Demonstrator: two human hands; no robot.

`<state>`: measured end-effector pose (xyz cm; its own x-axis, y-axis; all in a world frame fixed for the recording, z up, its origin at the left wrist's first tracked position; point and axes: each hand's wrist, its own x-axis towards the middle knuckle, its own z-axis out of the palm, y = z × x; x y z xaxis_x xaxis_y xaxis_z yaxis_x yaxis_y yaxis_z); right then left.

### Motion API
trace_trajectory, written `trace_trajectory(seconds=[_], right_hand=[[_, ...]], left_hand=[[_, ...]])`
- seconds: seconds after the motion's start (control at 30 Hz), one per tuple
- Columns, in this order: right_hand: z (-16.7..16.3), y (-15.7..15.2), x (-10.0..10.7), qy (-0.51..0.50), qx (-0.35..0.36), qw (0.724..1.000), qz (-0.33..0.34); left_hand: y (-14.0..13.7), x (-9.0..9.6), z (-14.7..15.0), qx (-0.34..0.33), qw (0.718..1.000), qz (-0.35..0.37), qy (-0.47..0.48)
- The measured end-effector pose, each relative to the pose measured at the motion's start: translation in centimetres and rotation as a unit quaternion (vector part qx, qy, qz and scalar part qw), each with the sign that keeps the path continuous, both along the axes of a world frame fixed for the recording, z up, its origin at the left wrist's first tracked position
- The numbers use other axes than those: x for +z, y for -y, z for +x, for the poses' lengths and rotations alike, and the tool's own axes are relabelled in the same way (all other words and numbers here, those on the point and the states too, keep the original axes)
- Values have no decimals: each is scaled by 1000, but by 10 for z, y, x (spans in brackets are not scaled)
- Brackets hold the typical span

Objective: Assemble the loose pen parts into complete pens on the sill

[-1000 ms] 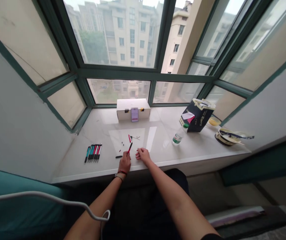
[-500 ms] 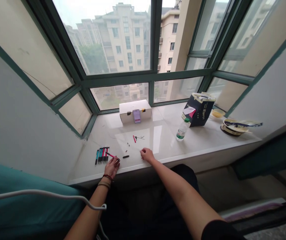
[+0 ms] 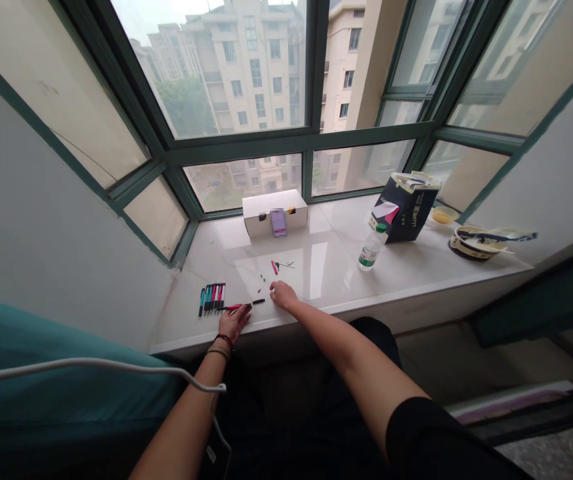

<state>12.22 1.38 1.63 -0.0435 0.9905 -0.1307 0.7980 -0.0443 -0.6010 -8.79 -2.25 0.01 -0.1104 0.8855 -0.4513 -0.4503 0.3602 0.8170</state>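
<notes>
My left hand [image 3: 235, 324], fingers closed, holds a pink-and-black pen [image 3: 237, 307] lying nearly level just above the white sill. To its left is a neat row of pens [image 3: 212, 298] in blue, black, pink and white. A short black pen grip [image 3: 259, 301] lies just beyond its fingertips. My right hand [image 3: 283, 295] is low over the sill, its fingers curled together; whatever they may hold is too small to make out. Tiny parts [image 3: 259, 291] lie left of it. Farther back are a pink pen barrel [image 3: 275, 267] and thin dark pieces [image 3: 286, 265].
A white box [image 3: 275, 211] with a small purple pack [image 3: 279, 223] stands against the window. To the right are a water bottle [image 3: 369, 248], a dark paper bag [image 3: 406, 208] and a food bowl [image 3: 476, 244]. A white cable [image 3: 116, 362] crosses the lower left.
My right hand has moved left toward the small parts. My left hand has shifted slightly right, and the pen in it has turned from slanted to nearly level. The view has tilted a little.
</notes>
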Motion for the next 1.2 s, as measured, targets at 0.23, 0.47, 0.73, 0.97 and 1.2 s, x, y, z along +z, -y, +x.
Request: trace_trajectory(seconds=[0.23,0.47,0.73,0.97,1.2], right_hand=[[-37,-30,6,32,80,996,-2],[-37,-47,3,7,103,995,-9],[-28,-39,-4,-131,8,991,2],[16,1,-17,-305,-114,946,-3],[43,48,-24,-630,-184,754,-39]], left_hand=[[0,-8,3,7,1000,17,-21],[3,-9,3,4,999,34,-35],[4,-5,5,8,999,29,-39],[10,-1,36,37,999,-5,1],[11,3,103,-34,998,-2,43]])
